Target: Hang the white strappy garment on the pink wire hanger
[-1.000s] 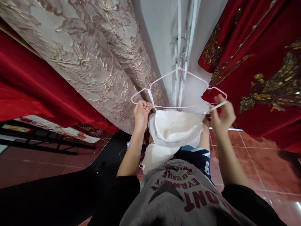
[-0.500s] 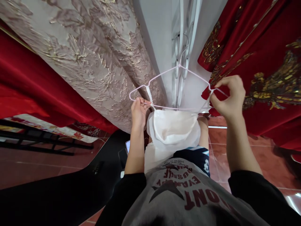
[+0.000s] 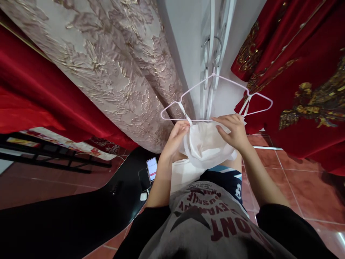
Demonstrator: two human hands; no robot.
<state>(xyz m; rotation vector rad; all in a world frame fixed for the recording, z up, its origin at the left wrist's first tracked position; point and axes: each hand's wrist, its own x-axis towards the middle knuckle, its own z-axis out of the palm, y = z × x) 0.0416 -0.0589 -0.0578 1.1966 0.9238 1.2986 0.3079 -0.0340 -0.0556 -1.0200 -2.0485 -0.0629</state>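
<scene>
A thin pink clothes hanger (image 3: 198, 85) hangs in front of me by its metal hook. From its shoulder notches, two narrow straps carry a small white strapped garment (image 3: 201, 138) with sheer outer fabric. My left hand (image 3: 176, 138) is closed, fingertips on the garment's upper edge at the base of the left strap. My right hand (image 3: 233, 131) lies over the right part of the garment, fingers stretched out and thumb apart, just below the hanger's bottom bar. It covers the lower end of the right strap.
A pale embossed gown (image 3: 107, 64) hangs at left, red gold-embroidered garments (image 3: 302, 72) at right. A white metal rack (image 3: 211, 64) stands behind the hanger. Phones (image 3: 151, 168) and a white charger (image 3: 143, 196) lie on a black surface (image 3: 81, 216).
My right hand has let go of the right strap at the hanger notch and moved down and left onto the garment. My left hand has slid slightly down the left strap to the garment's edge.
</scene>
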